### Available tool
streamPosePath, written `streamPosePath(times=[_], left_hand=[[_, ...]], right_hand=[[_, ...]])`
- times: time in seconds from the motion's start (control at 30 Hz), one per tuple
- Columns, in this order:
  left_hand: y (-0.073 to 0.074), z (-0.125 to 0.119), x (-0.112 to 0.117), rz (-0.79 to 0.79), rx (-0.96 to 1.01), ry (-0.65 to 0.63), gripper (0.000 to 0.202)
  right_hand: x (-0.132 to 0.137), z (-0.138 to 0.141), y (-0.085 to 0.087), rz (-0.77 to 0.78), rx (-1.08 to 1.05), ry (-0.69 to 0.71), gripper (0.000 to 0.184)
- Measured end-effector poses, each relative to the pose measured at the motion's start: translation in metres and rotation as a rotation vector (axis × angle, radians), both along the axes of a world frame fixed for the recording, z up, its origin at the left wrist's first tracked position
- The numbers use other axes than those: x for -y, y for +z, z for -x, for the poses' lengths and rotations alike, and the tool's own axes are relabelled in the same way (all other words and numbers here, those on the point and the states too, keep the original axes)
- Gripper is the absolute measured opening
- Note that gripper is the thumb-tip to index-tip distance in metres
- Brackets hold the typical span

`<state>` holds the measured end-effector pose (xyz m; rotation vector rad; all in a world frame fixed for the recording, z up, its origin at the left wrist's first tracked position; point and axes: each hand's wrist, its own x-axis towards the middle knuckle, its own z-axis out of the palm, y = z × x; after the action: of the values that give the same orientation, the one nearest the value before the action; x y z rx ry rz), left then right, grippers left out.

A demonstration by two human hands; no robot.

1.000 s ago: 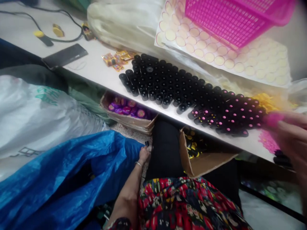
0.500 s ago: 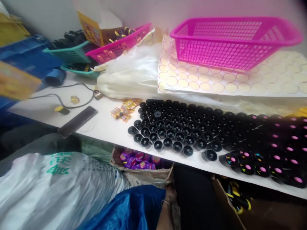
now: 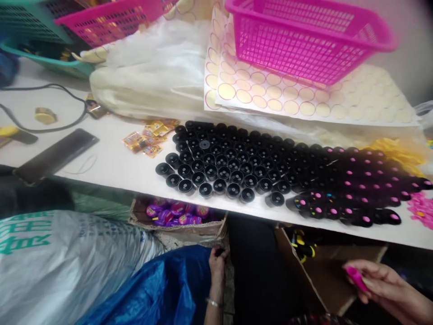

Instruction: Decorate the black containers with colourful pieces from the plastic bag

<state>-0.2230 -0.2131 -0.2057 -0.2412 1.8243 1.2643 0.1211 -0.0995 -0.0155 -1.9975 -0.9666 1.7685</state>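
two bare hands are in view below the white table (image 3: 111,169). the right hand (image 3: 374,284), out of frame half a second ago, now shows at lower right, thumb and fingers closed on a bright pink tube (image 3: 356,279) in front of a brown cardboard box (image 3: 333,266); so the tube is in hand, apart from the rows of black round cups (image 3: 233,176) on the table. the left hand (image 3: 216,266) stays beside a crinkled blue plastic bag (image 3: 179,284), fingers curled around a small dark piece (image 3: 219,252), its shape unclear. the cups at the right end blur together, and the box's far inside is too dark to read.
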Motion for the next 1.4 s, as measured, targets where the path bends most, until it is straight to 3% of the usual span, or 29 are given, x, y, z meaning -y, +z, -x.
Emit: streamPosePath(times=[0.07,0.17,0.3,0.37,0.43,0.6,0.77,1.17,1.4], left_hand=[[0.026,-0.001,0.018,-0.097,0.088,0.09,0.03],[0.088,0.007,0.031,-0.433,0.344,0.301,0.034],[0.171,0.022,0.015,-0.699,0.414,0.271,0.039],[0.197,0.025,0.002,-0.793,0.362,0.236,0.042],[0.212,0.023,-0.009,-0.846,0.307,0.172,0.041],[0.23,0.013,-0.027,-0.854,0.148,0.035,0.048],[0.24,0.01,-0.042,-0.876,0.204,-0.005,0.032],[0.231,-0.028,-0.089,-0.767,-0.375,0.031,0.041],[0.229,-0.053,-0.108,-0.771,-0.461,-0.036,0.044]], right_hand=[[-0.003,-0.002,0.005,0.061,-0.114,-0.022,0.033],[-0.001,-0.003,0.01,0.058,-0.154,-0.07,0.036],[0.004,-0.001,0.011,0.056,-0.201,-0.067,0.036],[0.005,0.0,0.012,0.068,-0.226,-0.068,0.035],[0.006,0.0,0.013,0.066,-0.249,-0.084,0.036],[0.013,-0.004,0.005,0.033,-0.285,-0.134,0.042],[0.023,-0.011,-0.002,0.015,-0.376,-0.191,0.041],[0.01,-0.011,0.003,0.002,-0.624,0.035,0.03],[0.012,-0.016,0.004,-0.043,-0.647,0.062,0.03]])
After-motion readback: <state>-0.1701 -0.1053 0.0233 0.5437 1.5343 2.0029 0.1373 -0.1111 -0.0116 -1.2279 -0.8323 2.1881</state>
